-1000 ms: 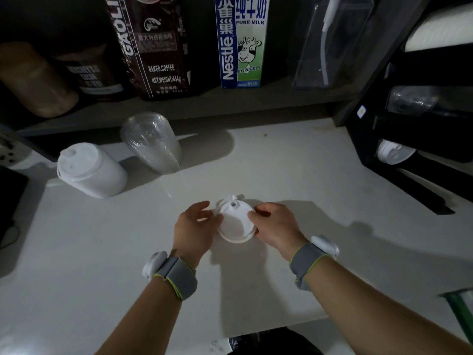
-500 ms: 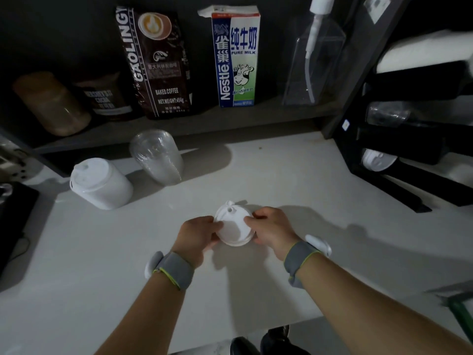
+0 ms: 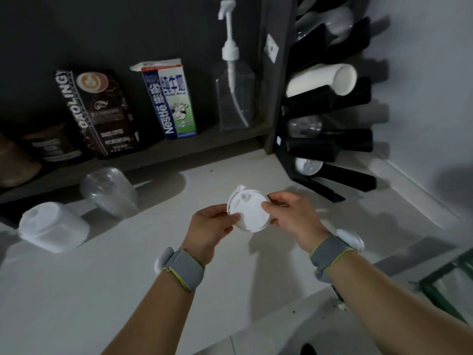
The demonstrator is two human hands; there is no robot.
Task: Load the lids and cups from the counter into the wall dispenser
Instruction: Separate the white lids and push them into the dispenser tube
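White tabletop (image 3: 76, 290) carries two cup stacks at nine o'clock: one white (image 3: 52, 230), one clear (image 3: 108, 192). Left hand (image 3: 210, 228) and right hand (image 3: 291, 217) pinch one lid (image 3: 249, 210); dispenser (image 3: 330, 147) at two o'clock.

Landmark: lid (image 3: 249, 211), held above counter (image 3: 76, 290) between left hand (image 3: 211, 226) and right hand (image 3: 291, 217). Far left of lid: stack of lids (image 3: 52, 230) lying on counter; stack of cups (image 3: 108, 192) just right of it, behind. Behind lid on shelf (image 3: 153, 155): coffee bag (image 3: 98, 114), milk carton (image 3: 170, 99), pump bottle (image 3: 234, 93), left to right. Right of lid, behind: wall dispenser (image 3: 330, 147).
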